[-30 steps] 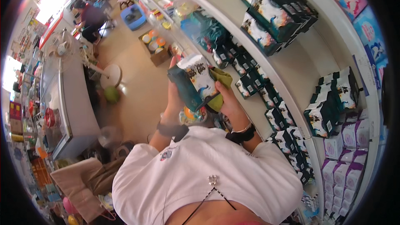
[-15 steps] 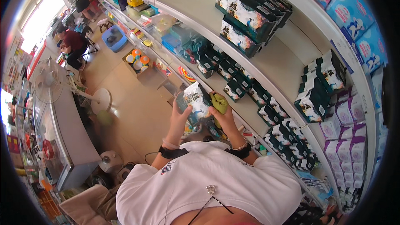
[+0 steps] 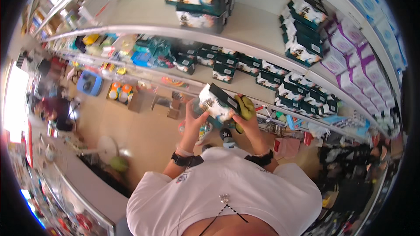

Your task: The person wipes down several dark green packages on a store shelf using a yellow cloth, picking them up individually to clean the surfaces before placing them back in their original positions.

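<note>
A white short-sleeved shirt [image 3: 227, 192] with a small printed badge [image 3: 183, 177] on the chest is worn. A black band is seen on each wrist, left [image 3: 181, 160] and right [image 3: 261, 159]. A thin dark cord [image 3: 218, 218] with a small metal clip hangs at the front.

box: dark green-and-white rectangular cardboard box [image 3: 217, 102], glossy print
cloth: yellow-green soft cloth [image 3: 245, 108], matt
shelf: white smooth painted shelf [image 3: 258, 28], slight sheen
shirt: white cotton shirt [image 3: 227, 192], matt
</note>
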`<state>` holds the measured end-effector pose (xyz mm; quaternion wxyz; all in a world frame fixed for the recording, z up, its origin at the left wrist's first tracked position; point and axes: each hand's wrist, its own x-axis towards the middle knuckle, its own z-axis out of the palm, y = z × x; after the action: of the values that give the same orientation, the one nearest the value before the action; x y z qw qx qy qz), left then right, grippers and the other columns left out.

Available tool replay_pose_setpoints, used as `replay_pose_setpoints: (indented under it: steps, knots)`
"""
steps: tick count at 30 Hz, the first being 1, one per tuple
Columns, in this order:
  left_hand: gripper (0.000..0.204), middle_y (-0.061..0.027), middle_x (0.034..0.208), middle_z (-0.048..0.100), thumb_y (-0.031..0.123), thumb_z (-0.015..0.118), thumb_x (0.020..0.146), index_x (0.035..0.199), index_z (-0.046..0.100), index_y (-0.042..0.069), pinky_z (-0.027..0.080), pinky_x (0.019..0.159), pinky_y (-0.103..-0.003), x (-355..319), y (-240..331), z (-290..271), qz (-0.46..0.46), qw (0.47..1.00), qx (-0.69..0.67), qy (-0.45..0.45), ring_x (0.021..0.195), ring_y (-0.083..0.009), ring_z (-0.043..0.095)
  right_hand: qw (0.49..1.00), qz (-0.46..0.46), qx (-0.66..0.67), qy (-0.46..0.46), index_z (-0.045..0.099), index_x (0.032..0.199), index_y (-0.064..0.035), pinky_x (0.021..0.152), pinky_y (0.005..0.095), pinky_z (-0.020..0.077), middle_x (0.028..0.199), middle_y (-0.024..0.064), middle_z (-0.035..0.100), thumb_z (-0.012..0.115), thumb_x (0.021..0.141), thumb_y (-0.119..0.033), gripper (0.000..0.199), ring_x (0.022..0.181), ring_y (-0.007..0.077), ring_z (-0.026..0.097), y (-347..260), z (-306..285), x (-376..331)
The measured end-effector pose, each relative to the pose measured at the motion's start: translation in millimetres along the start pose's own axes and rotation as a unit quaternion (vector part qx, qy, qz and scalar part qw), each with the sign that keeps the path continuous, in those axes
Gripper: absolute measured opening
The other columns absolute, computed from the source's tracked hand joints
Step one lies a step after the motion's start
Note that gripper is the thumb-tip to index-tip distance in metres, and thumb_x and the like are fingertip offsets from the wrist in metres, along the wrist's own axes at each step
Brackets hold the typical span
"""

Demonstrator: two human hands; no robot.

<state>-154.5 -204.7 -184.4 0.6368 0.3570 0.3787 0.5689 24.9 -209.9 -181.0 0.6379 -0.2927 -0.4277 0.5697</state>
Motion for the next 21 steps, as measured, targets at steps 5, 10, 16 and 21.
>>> replay_pose_setpoints:
  steps: [5, 10, 16, 21]
  knots:
    - [0.087, -0.0128, 0.123, 0.037, 0.017, 0.074, 0.057, 0.126, 0.023, 0.005, 0.03, 0.092, -0.033, 14, 25, 27, 0.106, 0.938, 0.246, -0.219, 0.113, -0.0228, 0.037, 0.985, 0.03, -0.169, 0.004, 0.034, 0.119, -0.0027, 0.09, 0.026, 0.0322, 0.117, 0.0069, 0.041, 0.065, 0.065, 0.001, 0.062, 0.109, 0.0148, 0.039, -46, -36, -33]
    - [0.066, -0.0099, 0.107, 0.047, 0.008, 0.074, 0.051, 0.111, 0.047, 0.006, 0.038, 0.085, -0.032, 22, 30, 84, 0.104, 0.859, 0.341, -0.368, 0.096, -0.0266, 0.048, 0.968, -0.023, -0.244, 0.049, 0.038, 0.115, -0.0008, 0.089, 0.0269, 0.0342, 0.113, 0.0077, 0.043, 0.066, 0.066, -0.004, 0.057, 0.107, 0.0155, 0.041, -82, -51, -53]
    - [0.067, -0.0098, 0.105, 0.049, 0.005, 0.073, 0.054, 0.113, 0.041, 0.004, 0.041, 0.082, -0.029, 68, 65, 153, 0.301, 0.893, 0.269, -0.197, 0.097, -0.0177, 0.049, 0.965, -0.067, -0.12, 0.223, 0.038, 0.113, 0.0011, 0.072, 0.0278, 0.0436, 0.096, 0.0103, 0.052, 0.058, 0.072, -0.005, 0.046, 0.082, 0.0161, 0.052, -106, -86, -60]
    - [0.066, -0.0104, 0.092, 0.054, 0.002, 0.07, 0.061, 0.117, 0.035, 0.002, 0.047, 0.064, -0.023, 136, 107, 245, 0.256, 0.947, 0.022, -0.195, 0.076, -0.0144, 0.054, 0.955, -0.084, -0.068, 0.277, 0.039, 0.114, 0.0013, 0.063, 0.0273, 0.0455, 0.088, 0.0105, 0.054, 0.054, 0.073, 0.0, 0.044, 0.073, 0.0161, 0.053, -116, -118, -47]
